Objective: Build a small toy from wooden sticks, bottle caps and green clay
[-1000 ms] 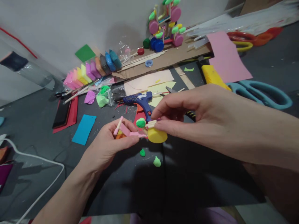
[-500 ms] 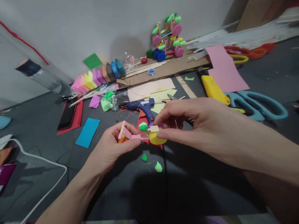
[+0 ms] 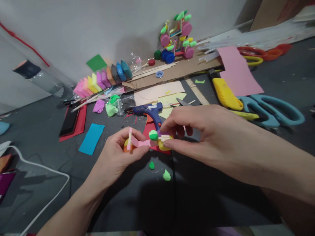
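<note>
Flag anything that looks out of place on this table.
A dark green lump and a paler one look stray, lying loose on the tabletop; red scraps litter it beside the glue gun, like uncleared offcuts.

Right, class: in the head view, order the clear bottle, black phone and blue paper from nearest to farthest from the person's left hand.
1. Blue paper: just left of the left hand.
2. Black phone: farther left, on a red sheet.
3. Clear bottle: back left, beyond the phone.
</note>
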{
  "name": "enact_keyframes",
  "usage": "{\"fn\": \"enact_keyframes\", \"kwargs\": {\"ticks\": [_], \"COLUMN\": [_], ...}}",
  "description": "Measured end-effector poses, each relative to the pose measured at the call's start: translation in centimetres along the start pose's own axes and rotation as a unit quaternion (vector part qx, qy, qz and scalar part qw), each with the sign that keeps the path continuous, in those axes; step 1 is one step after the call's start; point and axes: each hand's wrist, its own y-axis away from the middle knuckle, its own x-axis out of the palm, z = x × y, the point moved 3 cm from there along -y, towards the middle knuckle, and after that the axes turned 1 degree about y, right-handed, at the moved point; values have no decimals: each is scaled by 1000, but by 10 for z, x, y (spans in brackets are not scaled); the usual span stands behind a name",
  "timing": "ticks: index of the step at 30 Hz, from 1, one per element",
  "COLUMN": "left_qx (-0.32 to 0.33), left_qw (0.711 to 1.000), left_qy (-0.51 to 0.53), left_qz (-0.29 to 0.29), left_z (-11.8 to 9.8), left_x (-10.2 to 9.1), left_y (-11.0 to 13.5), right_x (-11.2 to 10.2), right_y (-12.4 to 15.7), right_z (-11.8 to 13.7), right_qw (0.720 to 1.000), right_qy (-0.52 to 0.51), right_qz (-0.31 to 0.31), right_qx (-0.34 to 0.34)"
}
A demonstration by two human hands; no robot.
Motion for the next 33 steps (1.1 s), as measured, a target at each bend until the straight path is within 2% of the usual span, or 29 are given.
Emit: {"fn": "enact_keyframes", "kwargs": {"ticks": [12, 17, 24, 33], "left_qx": [31, 29, 4, 15], "left_qw": [997, 998, 1000, 999], "left_qy": [-66, -53, 0, -26], "left_qz": [-35, -34, 1, -14], "left_z": [-5, -4, 3, 0], "left_x": [0, 0, 0, -3], "left_y": [4, 2, -2, 1], "right_x": [5, 4, -1, -2], "right_y": [3, 2, 2, -3], "right_z": [1, 2, 3, 4], "right_qw": [997, 996, 997, 999], "right_qy": [54, 47, 37, -21], "right_qz": [-15, -27, -21, -20], "right_qx": [-48, -73, -60, -16]}}
